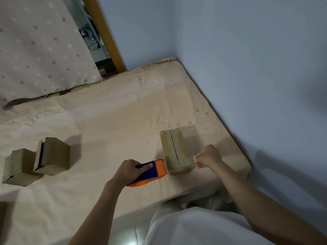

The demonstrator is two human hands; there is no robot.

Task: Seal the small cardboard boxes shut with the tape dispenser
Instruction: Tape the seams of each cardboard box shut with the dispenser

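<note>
Gripping the tape dispenser (150,172), the left hand (130,169) has its fingers curled round the blue and orange body, and the orange end touches the near-left corner of the tall box (175,152). The right hand (208,157) is on the other side of that box, fingers curled in a tight pinch — it looks like it holds the end of a clear, shiny strip of tape (192,162) that runs across the near end of the box, but the tape is hard to see.

The tall box is brown cardboard, long and flat-sided, with a dark seam down the middle of its top. Its flaps are down, so I cannot tell what is in it.

Right of the tall box, the bed (106,121) ends close by at a blue wall (247,68). Left of it there is a wide stretch of soft, peach sheet. Far to the left of the tall box sit two more small boxes — one (53,156) with a side flap a bit open and dark inside, one (20,167) touching it, nearer the edge. Beyond the tall box, far back and left, leans a spotted pillow (35,46).
</note>
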